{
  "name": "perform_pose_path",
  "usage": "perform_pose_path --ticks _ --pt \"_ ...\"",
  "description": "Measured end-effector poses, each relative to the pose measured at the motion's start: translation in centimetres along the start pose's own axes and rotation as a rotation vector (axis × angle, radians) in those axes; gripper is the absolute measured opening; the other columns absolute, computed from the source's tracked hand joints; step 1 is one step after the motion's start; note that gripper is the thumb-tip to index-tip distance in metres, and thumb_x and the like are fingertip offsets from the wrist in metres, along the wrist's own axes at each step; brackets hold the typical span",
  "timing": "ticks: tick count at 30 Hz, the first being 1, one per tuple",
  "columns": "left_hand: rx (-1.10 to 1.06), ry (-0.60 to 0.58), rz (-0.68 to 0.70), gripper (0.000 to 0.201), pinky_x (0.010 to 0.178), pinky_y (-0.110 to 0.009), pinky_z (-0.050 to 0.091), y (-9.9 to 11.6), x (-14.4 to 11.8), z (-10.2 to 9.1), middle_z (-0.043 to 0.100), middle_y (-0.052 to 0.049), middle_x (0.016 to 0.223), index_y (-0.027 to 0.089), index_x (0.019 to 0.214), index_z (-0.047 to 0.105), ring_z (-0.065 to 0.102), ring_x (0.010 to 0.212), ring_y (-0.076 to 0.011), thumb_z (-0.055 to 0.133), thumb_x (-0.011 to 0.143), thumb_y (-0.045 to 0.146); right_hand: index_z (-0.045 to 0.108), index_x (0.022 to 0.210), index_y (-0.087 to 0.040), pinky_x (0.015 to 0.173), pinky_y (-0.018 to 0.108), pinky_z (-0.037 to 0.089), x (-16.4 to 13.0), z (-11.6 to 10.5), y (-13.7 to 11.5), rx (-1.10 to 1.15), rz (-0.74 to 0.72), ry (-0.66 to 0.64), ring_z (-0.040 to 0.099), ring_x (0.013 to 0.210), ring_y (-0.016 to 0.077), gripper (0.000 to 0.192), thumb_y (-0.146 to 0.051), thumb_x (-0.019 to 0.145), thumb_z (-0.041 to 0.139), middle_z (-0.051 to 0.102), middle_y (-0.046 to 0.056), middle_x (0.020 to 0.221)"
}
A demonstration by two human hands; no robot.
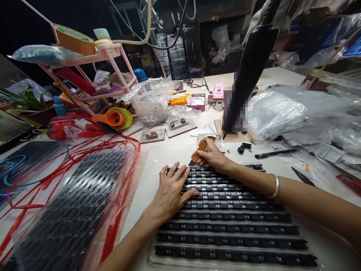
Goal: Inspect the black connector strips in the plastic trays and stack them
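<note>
- So nearest the camera there's a clear tray (158, 259) lying flat on the white desk (175, 150), filled with rows of black strips (234, 218) that carry small white markings.
- Left hand (170, 192) lies flat on the upper rows, fingers spread, pressing down on the strips.
- Right hand (213, 154) sits at the far edge of the tray, curled around a little brown-handled tool (199, 148); its tip points down at the top row. There's a silver bangle (275, 186) on that wrist.
- Off to the left, a bagged stack of more black strips (76, 203) with red cord (113, 143) looped over it.
- Just past the hands: a black pen (275, 153) and a small black clip (244, 148).
- Further back, an orange tape dispenser (114, 118), a pink rack (107, 75), and crumpled plastic bags (282, 109) on the right.
</note>
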State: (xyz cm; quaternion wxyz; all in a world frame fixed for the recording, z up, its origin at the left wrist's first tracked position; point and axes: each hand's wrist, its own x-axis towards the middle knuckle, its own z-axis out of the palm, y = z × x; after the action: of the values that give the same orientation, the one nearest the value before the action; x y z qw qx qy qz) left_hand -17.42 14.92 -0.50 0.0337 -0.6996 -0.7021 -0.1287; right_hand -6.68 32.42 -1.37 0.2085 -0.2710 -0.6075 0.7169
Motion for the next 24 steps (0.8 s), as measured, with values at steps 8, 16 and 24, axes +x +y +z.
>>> perform_pose_path --ticks 8,16,24 --pt "-0.007 -0.015 -0.009 0.056 0.106 -0.057 0.028 0.0 0.0 0.0 0.059 -0.013 0.129 0.015 0.126 0.055 0.042 0.130 -0.0325 0.053 0.085 0.052 0.032 0.092 -0.025 0.042 0.020 0.049 0.1 0.0 0.1 0.027 -0.031 -0.016 0.059 0.044 0.0097 0.031 -0.022 0.077 0.059 0.059 -0.010 0.059" --pt "-0.084 0.304 -0.184 0.056 0.109 -0.053 0.030 -1.4 -1.9 -4.2 0.042 -0.011 0.146 0.026 0.142 0.036 0.037 0.135 -0.0272 0.047 0.091 0.045 0.036 0.123 -0.025 0.058 0.027 0.052 -8.5 -2.3 -6.8 -0.040 -0.279 0.014 0.064 0.070 0.0143 0.045 -0.030 0.085 0.059 0.068 0.004 0.091" --pt "0.192 0.638 -0.799 0.049 0.103 -0.060 0.040 -5.0 -18.7 -11.1 0.057 0.002 0.132 0.039 0.133 0.046 0.047 0.126 -0.0341 0.051 0.084 0.042 0.056 0.125 -0.031 0.045 0.034 0.043 -22.8 -13.2 -0.5 -0.643 0.038 0.773 0.060 0.055 0.0232 0.052 -0.055 0.080 0.053 0.061 0.006 0.062"
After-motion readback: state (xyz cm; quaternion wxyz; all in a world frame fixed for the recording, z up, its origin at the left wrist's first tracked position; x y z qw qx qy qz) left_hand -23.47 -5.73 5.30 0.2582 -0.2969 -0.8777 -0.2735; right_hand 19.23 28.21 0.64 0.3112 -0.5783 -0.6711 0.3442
